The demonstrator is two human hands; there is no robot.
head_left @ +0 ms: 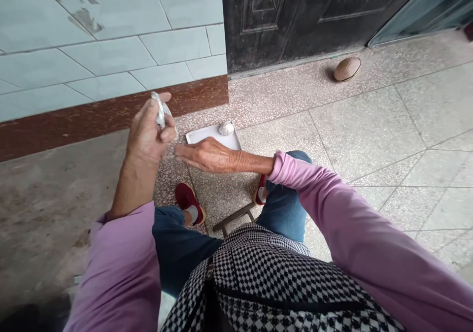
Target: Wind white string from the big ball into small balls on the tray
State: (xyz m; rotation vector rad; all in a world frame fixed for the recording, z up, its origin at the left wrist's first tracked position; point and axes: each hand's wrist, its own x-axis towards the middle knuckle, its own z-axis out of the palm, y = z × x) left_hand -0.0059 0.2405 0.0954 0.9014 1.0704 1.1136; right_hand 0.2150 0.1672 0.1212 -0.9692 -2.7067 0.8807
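Observation:
My left hand (148, 130) is raised in front of the wall's base, its fingers closed around a crumpled silvery-white piece that looks like foil (160, 113). Just to the right, my right hand (209, 155) points leftward with its fingers stretched out, the tips slightly blurred close to the left palm. Nothing shows in it. Below and behind the right hand, a shallow white tray (199, 135) lies on the floor, partly covered by that hand. On the tray's far right corner sits a rounded silvery lump (226, 128), apparently wrapped in foil.
A worn ball (347, 69) rests on the speckled floor by the dark door (281, 21). The pale tiled wall (111, 31) with a brown base stands ahead on the left. Between my red shoes (189, 201) is a metal bar (232, 217).

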